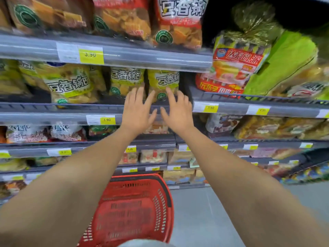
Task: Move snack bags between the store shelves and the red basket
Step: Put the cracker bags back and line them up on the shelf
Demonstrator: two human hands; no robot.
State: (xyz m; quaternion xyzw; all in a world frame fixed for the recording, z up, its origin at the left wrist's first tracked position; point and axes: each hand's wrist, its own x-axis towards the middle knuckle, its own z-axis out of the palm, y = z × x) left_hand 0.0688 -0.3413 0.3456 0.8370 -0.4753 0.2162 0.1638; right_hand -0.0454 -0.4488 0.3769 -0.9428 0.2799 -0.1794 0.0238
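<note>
Both my arms reach toward the second shelf. My left hand (138, 108) is open with fingers spread in front of a yellow snack bag (125, 81). My right hand (176, 111) is open too, its fingertips at the lower part of another yellow snack bag (163, 81) beside it. Neither hand holds anything. The red basket (160, 202) stands on the floor below my arms, and no bags are visible inside it. Red snack bags (179, 20) stand on the top shelf.
Grey shelf rails (142, 57) with yellow price tags run across the view. More yellow bags (69, 82) fill the left side. A shelf unit to the right holds a red cake pack (235, 63) and green packs (281, 63). Grey floor (204, 211) lies right of the basket.
</note>
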